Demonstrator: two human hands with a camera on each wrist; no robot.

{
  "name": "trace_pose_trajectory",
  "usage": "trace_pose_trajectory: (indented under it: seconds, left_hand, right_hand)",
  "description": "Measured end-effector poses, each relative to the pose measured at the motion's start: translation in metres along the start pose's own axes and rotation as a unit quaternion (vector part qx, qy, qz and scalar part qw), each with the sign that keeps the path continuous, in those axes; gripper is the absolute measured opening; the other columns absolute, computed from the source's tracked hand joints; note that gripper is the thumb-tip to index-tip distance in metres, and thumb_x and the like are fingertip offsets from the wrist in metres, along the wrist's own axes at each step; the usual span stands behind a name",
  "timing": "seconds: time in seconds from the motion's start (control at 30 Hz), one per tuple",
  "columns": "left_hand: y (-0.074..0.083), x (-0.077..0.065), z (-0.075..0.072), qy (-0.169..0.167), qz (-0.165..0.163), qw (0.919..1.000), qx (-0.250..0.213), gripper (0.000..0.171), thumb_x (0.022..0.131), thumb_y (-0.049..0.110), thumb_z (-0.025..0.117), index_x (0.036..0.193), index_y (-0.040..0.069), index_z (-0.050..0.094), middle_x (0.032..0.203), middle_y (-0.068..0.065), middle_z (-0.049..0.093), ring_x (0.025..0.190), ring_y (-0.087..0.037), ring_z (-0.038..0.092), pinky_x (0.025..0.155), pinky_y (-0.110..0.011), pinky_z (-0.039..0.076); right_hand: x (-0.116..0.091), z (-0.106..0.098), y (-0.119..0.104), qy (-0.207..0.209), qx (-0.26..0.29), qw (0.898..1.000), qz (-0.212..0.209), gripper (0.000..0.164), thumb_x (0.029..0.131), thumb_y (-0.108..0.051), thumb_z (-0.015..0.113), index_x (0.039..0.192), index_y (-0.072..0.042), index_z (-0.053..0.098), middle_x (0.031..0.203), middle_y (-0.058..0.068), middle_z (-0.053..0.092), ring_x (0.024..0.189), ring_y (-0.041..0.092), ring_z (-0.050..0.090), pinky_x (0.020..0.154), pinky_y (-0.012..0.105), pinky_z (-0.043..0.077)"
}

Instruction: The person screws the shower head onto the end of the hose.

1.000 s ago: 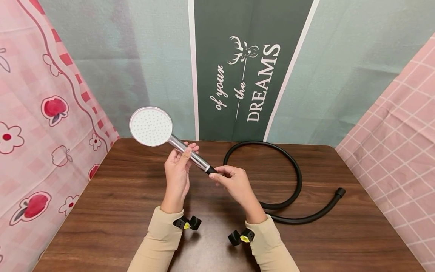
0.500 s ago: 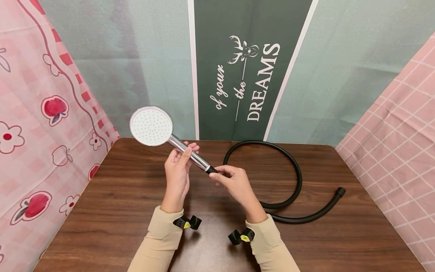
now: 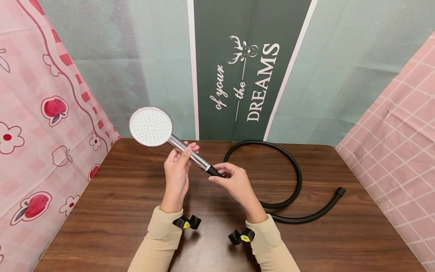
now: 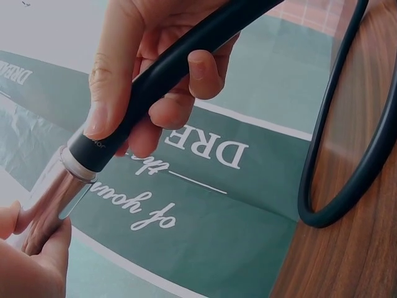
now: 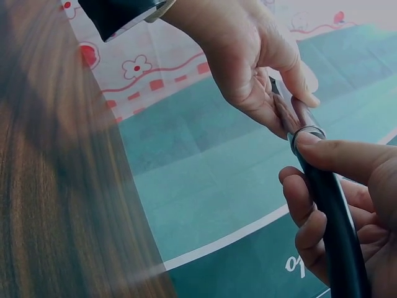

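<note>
A hand shower head [image 3: 151, 126] with a round white face and a chrome handle [image 3: 199, 161] is held above the table, its face towards the head camera. My left hand [image 3: 176, 170] grips the handle between thumb and fingers. At the handle's lower end, the black connector [image 3: 213, 171] of a shower hose meets it, with a pale ring at the joint. My right hand [image 3: 236, 183] holds this hose end, thumb on the connector and fingers curled round the hose [image 4: 167, 68]. In the right wrist view both hands flank the joint [image 5: 307, 132]. Threads are hidden.
The rest of the black hose lies looped on the brown wooden table [image 3: 102, 211], its free end [image 3: 340, 192] at the right. A green curtain [image 3: 163, 56] hangs behind, with pink cloths [image 3: 30, 113] at the sides.
My right hand's fingers have shifted slightly along and around the connector, so more of its black surface shows. The left hand and the shower head have barely moved.
</note>
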State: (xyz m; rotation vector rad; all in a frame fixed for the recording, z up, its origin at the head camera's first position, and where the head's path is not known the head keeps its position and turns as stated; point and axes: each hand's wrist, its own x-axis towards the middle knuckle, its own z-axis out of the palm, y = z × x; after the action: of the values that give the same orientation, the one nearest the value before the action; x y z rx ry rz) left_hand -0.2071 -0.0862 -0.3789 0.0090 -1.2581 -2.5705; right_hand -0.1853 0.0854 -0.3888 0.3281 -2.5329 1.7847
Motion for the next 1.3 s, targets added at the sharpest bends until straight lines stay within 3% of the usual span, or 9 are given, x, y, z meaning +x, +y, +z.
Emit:
trace_pose_trajectory:
  seconds: [0.27,0.47,0.7,1.3]
  left_hand:
    - [0.0002,-0.0004,-0.0004,0.0,-0.001,1.0,-0.001,0.016,0.098,0.001,0.058,0.113,0.0,0.055,0.096,-0.004,0.075,0.09,-0.012,0.074,0.099,-0.036,0.056]
    - [0.0001,-0.0008,-0.0001,0.0,-0.003,1.0,0.0,0.024,0.098,0.001,0.057,0.12,-0.007,0.051,0.096,-0.002,0.074,0.09,-0.012,0.074,0.098,-0.034,0.057]
    - [-0.0001,-0.0015,0.0008,0.001,-0.001,1.0,0.001,0.017,0.098,0.001,0.058,0.115,-0.001,0.055,0.096,-0.002,0.074,0.09,-0.012,0.074,0.096,-0.031,0.058]
    - [-0.0009,-0.0016,0.0008,0.001,0.002,1.0,0.001,0.018,0.098,0.001,0.058,0.115,-0.001,0.055,0.096,-0.002,0.074,0.09,-0.012,0.074,0.094,-0.031,0.058]
  right_hand:
    - [0.0008,0.0023,0.0008,0.019,0.013,1.0,0.012,0.027,0.077,-0.012,0.085,0.099,-0.007,0.07,0.086,0.01,0.076,0.072,0.012,0.058,0.061,0.02,0.049]
    - [-0.0005,0.0014,0.0005,0.017,0.019,1.0,0.019,0.025,0.077,-0.013,0.085,0.098,-0.008,0.072,0.087,0.009,0.076,0.071,0.013,0.059,0.06,0.02,0.049]
    - [-0.0005,0.001,0.0,0.012,0.025,0.999,0.021,0.026,0.078,-0.014,0.085,0.098,-0.006,0.072,0.085,0.01,0.076,0.07,0.012,0.063,0.061,0.02,0.051]
    - [-0.0008,0.0,0.001,0.003,0.032,0.999,0.033,0.027,0.079,-0.019,0.085,0.099,-0.006,0.074,0.084,0.011,0.075,0.073,0.018,0.068,0.059,0.022,0.051]
